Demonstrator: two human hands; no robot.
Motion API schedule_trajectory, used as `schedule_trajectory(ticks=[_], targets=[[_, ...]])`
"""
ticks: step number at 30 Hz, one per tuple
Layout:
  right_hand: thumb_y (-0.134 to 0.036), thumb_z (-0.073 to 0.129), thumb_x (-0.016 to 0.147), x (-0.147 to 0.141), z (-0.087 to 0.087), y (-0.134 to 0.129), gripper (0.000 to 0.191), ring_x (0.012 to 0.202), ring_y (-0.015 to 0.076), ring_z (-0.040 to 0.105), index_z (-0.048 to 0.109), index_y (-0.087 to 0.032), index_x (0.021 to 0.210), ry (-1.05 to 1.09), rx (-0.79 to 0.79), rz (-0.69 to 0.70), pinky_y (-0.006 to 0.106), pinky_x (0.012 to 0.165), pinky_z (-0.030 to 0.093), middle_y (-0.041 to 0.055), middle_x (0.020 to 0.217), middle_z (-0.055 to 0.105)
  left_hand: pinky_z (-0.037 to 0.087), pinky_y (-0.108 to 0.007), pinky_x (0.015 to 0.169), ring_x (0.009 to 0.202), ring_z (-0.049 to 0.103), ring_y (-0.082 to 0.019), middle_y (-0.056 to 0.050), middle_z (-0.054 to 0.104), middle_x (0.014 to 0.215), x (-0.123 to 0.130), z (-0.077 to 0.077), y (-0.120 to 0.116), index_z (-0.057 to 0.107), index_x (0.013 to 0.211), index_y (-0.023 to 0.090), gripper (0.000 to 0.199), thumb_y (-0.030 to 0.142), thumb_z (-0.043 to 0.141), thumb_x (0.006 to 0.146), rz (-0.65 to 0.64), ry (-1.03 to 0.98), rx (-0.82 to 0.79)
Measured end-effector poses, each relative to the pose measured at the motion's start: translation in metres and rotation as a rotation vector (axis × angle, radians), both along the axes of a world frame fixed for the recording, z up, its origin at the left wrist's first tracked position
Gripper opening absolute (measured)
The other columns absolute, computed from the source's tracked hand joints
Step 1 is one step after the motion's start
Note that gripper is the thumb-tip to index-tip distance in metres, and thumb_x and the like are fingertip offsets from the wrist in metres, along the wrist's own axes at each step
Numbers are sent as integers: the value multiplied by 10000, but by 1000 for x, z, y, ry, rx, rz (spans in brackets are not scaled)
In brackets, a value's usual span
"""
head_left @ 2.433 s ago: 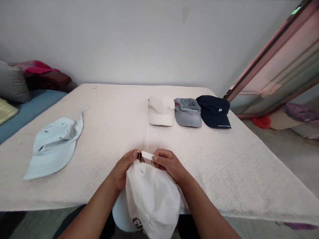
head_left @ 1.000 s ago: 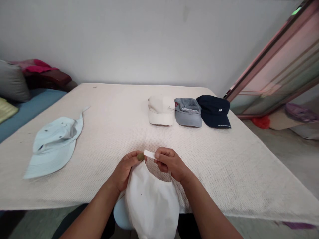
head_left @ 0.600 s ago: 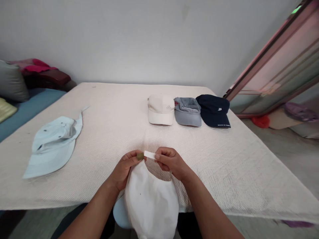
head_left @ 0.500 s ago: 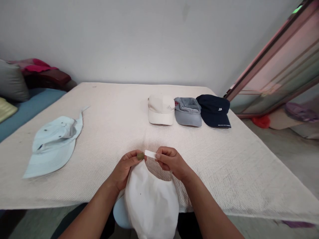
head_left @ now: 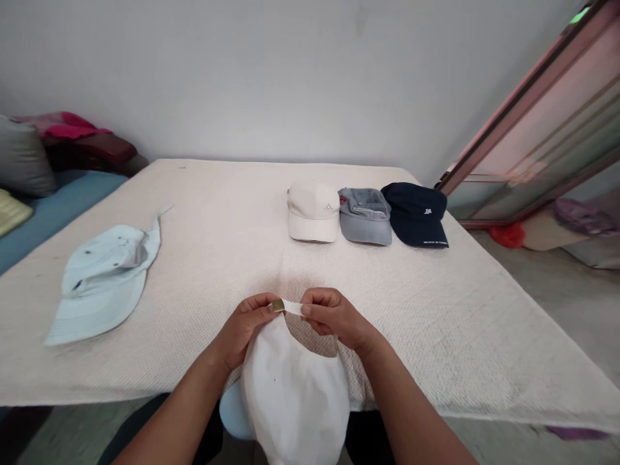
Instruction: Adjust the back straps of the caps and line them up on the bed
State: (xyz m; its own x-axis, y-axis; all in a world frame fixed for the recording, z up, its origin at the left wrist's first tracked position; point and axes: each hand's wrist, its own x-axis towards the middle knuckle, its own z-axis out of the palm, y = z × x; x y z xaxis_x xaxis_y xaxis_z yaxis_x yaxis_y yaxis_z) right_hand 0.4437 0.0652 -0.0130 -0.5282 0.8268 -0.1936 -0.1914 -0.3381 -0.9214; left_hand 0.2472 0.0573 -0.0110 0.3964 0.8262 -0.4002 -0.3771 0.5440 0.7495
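A white cap (head_left: 295, 394) hangs at the table's near edge, its back opening facing up. My left hand (head_left: 247, 323) is closed, pinching the brass-coloured buckle (head_left: 278, 305) at one side of that opening. Between thumb and fingers, my right hand (head_left: 334, 316) pinches the white strap (head_left: 292, 308), which meets the buckle at its left end. Whether the strap runs through the buckle I cannot tell. Part of a pale blue brim (head_left: 236, 410) shows at the cap's lower left.
A light blue cap (head_left: 104, 278) lies at the left of the cloth-covered table (head_left: 217, 213). Farther back on the right sit a cream cap (head_left: 314, 210), a grey cap (head_left: 365, 216) and a navy cap (head_left: 416, 213) side by side. A wall stands behind.
The buckle has turned so its flat face shows more. My right hand has shifted slightly down, and the strap end now meets the buckle. The caps on the table have stayed put.
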Motion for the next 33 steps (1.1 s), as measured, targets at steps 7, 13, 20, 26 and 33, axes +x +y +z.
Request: schedule_trajectory(ticks=[7,13,20,26,33], targets=[[-330,642,754,3,1,2,197,390,30,237,572,-152,705,14,-35,55,190,381,137,-79,465,402,415,-202,524,524,557,-103,-11,644,629,-1,-2,-1,681,730,147,92,177,729,657,21,-2,-34],[-321,645,757,4,0,5,190,374,25,238,572,-150,712,-2,-67,73,189,371,128,-86,456,394,438,-219,548,545,582,-118,-32,663,642,-1,2,-3,687,726,135,55,175,706,692,-58,-48,-36],[-301,649,742,5,3,6,183,385,26,274,572,-150,673,-57,-37,129,181,365,155,-83,471,387,449,-234,582,585,599,-130,-48,679,684,-4,-3,-3,707,802,129,142,184,724,671,-61,8,-27],[-299,642,753,4,3,5,170,393,27,278,577,-151,697,-75,-28,108,179,362,162,-80,492,389,447,-235,580,586,593,-126,-42,672,680,-4,-2,-2,703,814,124,140,182,708,687,-59,3,-12],[-329,640,767,4,2,5,185,393,28,261,616,-146,762,-74,-15,112,180,364,157,-83,479,377,448,-235,590,604,607,-130,-39,689,713,-4,-3,-2,703,840,138,150,185,704,697,-69,19,-8]])
